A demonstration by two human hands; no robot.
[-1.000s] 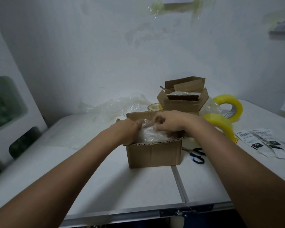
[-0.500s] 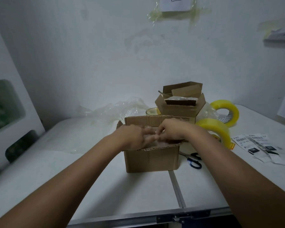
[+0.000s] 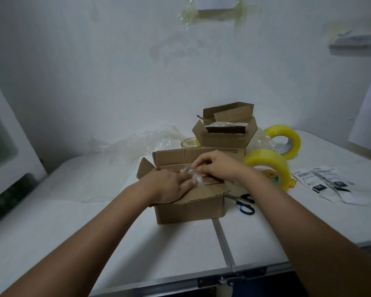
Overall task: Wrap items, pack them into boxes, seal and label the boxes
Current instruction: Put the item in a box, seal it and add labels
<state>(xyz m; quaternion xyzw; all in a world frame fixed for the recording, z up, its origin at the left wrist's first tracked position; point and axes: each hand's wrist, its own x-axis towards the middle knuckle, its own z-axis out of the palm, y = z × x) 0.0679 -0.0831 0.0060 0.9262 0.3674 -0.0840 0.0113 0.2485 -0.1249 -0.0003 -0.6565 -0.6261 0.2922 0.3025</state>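
Head view: left hand [image 3: 169,187] presses flat, right hand [image 3: 217,168] pinches clear bubble-wrapped bundle [image 3: 194,179] inside brown cardboard box [image 3: 191,207]; tuck wrap below flaps before closing.

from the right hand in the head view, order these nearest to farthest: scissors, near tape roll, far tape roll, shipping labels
From the right hand:
1. Near tape roll, just to its right.
2. Scissors, below and right, beside the box.
3. Far tape roll, farther back right.
4. Shipping labels, far right on the table.
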